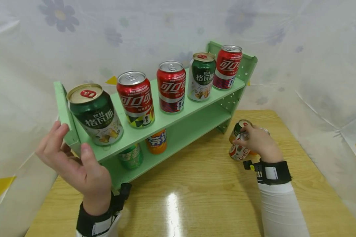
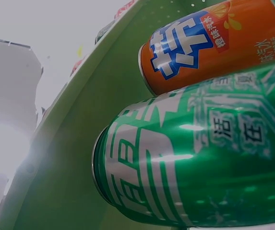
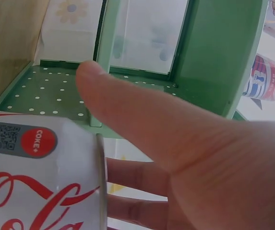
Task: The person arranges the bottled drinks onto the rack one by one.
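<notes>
My left hand (image 1: pixel 77 164) is at the left end of a green two-tier shelf (image 1: pixel 192 128), fingers beside its end panel and thumb near the upper board's front edge. Closest to it on top stands a green-and-white can (image 1: pixel 96 115) with a gold lid. My right hand (image 1: pixel 262 143) is over a cluster of cans on the table. A white Coca-Cola can (image 1: pixel 239 149) is under its thumb (image 3: pixel 127 115), which looks extended in the right wrist view. Behind that can, a dark green can (image 1: pixel 239 126) lies close to the fingertips. Contact there is unclear, and a third can is mostly hidden.
Along the upper tier stand red cola cans (image 1: pixel 171 87) and another green-and-white can (image 1: pixel 202 77). The lower tier holds a green soda can (image 2: pixel 185 158) and an orange soda can (image 2: pixel 219 43). The wooden table (image 1: pixel 195 184) extends before the shelf; a patterned sheet hangs behind.
</notes>
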Demonstrator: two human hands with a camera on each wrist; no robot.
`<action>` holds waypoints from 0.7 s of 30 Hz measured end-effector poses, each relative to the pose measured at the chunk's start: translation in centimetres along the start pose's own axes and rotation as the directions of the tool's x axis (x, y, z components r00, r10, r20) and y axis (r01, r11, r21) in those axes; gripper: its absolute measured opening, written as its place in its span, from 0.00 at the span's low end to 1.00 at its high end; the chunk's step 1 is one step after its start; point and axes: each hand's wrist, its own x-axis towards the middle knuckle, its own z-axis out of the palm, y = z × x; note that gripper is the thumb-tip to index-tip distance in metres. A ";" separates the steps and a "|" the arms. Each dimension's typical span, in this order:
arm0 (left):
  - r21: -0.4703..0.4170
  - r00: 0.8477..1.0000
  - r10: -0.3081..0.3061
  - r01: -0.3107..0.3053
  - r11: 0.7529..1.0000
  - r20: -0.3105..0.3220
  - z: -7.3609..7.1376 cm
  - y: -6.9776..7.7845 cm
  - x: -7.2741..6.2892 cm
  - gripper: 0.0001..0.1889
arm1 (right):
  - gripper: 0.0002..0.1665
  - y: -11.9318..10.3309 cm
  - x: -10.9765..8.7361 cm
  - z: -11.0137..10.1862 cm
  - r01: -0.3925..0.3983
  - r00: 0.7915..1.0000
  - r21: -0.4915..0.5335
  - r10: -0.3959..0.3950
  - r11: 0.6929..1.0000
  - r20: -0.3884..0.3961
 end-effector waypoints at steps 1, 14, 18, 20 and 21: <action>0.000 1.000 0.000 0.000 1.000 0.001 0.0 0.0 0.0 0.20 | 0.47 0.0 0.0 0.0 -0.005 1.000 0.004 0.005 1.000 0.001; -0.011 1.000 0.000 0.000 1.000 0.000 0.0 0.0 0.0 0.20 | 0.52 0.1 0.2 0.5 0.000 1.000 -0.050 0.001 0.999 0.009; -0.017 1.000 -0.002 0.002 1.000 0.000 0.1 0.0 0.0 0.20 | 0.51 0.2 0.3 0.8 0.001 1.000 -0.046 -0.001 0.999 0.008; -0.021 1.000 -0.003 0.003 1.000 -0.002 0.1 0.0 -0.1 0.20 | 0.51 0.2 0.3 0.9 0.006 1.000 -0.056 -0.006 0.998 0.003; -0.022 1.000 -0.003 0.002 1.000 -0.003 0.1 0.0 -0.1 0.20 | 0.51 0.2 0.3 1.0 0.009 1.000 -0.058 -0.009 0.998 -0.001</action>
